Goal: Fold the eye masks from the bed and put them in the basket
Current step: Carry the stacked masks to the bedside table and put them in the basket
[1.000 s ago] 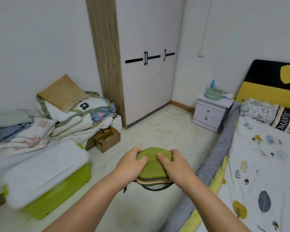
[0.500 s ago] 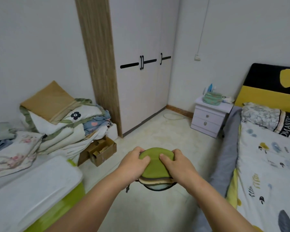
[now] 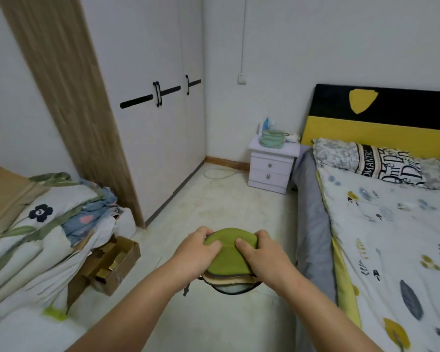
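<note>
I hold a stack of folded eye masks (image 3: 228, 260) in front of me over the floor, a green one on top, tan and pale ones under it. My left hand (image 3: 194, 252) grips the stack's left side, thumb on top. My right hand (image 3: 261, 255) grips its right side the same way. A small strap end hangs below the stack. The bed (image 3: 396, 237) with a leaf-print cover lies to the right. No basket is clearly in view; a green fabric item (image 3: 272, 138) sits on the nightstand.
A white nightstand (image 3: 272, 171) stands beside the bed's head. A white wardrobe (image 3: 150, 110) fills the far left wall. Piled bedding (image 3: 36, 224) and an open cardboard box (image 3: 112, 265) sit at left. Pale floor runs between them.
The view has swung to the right and forward: the bedding pile and green bin slid off to the left, more of the bed shows. Both hands keep the same grip on the stack.
</note>
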`<control>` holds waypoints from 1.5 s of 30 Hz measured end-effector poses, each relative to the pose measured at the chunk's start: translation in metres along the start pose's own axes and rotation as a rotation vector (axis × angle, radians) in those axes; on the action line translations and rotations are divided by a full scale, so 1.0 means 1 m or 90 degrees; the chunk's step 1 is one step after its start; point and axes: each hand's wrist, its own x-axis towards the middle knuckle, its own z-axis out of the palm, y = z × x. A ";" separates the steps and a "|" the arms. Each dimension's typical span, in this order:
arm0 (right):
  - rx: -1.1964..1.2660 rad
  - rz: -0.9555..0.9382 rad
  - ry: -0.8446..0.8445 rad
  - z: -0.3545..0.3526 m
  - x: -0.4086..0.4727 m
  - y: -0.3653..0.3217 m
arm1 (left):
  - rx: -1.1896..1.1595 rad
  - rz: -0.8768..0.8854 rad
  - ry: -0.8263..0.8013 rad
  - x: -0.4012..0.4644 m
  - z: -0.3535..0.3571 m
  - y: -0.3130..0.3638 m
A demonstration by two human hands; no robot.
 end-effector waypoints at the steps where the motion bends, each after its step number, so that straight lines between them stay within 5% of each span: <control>1: -0.013 0.009 0.006 -0.001 0.007 0.000 | -0.004 0.001 -0.010 0.010 0.001 0.000; 21: -0.051 0.042 0.059 -0.119 0.265 0.034 | -0.002 0.038 -0.101 0.280 0.076 0.123; 45: -0.023 0.143 0.093 -0.182 0.633 0.027 | 0.041 0.084 -0.220 0.675 0.105 0.213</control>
